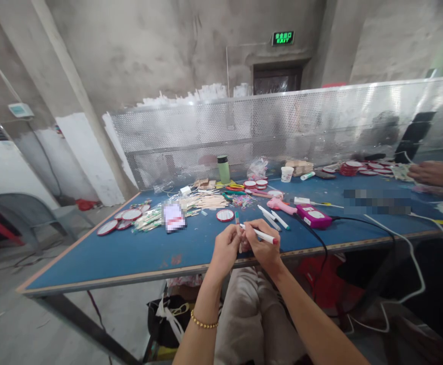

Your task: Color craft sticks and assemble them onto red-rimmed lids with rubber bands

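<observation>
Over the table's front edge, my left hand (227,246) is closed on a thin wooden stick (237,219) whose upper end is green. Close against it, my right hand (265,248) grips a white marker pen (261,234) with a red end pointing right. The marker's other end reaches the stick; I cannot tell whether they touch. Beyond my hands lies a round white disc with a red rim (225,215). White markers with green ends (280,219) rest to the right, beside a pink glue gun (280,205).
A pile of wooden sticks (208,200) lies behind, with a phone-like printed item (174,217) at left. More red-rimmed discs (124,219) sit near the left edge. A magenta box (313,216) with cables, a green bottle (223,170) and a paper cup (287,174) stand farther back. Another person's hand (434,173) is at right.
</observation>
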Demonstrator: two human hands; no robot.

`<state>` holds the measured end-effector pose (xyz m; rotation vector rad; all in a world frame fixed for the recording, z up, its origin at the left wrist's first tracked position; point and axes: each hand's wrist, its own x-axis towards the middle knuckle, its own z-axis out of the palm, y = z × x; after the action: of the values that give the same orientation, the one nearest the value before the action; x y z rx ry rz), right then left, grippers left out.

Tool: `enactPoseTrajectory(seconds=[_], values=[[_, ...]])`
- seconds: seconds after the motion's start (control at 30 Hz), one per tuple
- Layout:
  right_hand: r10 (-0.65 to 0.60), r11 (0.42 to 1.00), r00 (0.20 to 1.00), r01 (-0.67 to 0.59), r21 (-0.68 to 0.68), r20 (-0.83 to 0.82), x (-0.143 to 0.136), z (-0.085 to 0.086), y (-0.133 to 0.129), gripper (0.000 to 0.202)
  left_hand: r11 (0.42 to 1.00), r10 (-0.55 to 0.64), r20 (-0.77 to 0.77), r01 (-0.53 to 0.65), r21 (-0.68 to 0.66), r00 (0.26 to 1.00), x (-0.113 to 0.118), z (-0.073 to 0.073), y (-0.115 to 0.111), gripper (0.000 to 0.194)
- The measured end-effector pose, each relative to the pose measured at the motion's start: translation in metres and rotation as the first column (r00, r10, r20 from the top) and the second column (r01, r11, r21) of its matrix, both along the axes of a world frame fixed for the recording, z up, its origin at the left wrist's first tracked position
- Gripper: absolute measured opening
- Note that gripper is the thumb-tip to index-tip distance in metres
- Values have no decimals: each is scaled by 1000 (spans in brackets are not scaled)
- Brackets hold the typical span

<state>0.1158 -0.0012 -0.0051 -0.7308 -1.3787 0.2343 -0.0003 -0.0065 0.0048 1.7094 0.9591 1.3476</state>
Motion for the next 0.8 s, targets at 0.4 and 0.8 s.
enactPoseTrajectory(seconds=[0.4,0.8], values=[[39,999,999,-39,-10,16,-1,0,1,18,1000,10,8,-10,-18,1000,0,-4,2,33],[59,998,997,-61,-30,-51,-2,-2,0,18,999,-38,48,39,-24,998,2,1,0,37]])
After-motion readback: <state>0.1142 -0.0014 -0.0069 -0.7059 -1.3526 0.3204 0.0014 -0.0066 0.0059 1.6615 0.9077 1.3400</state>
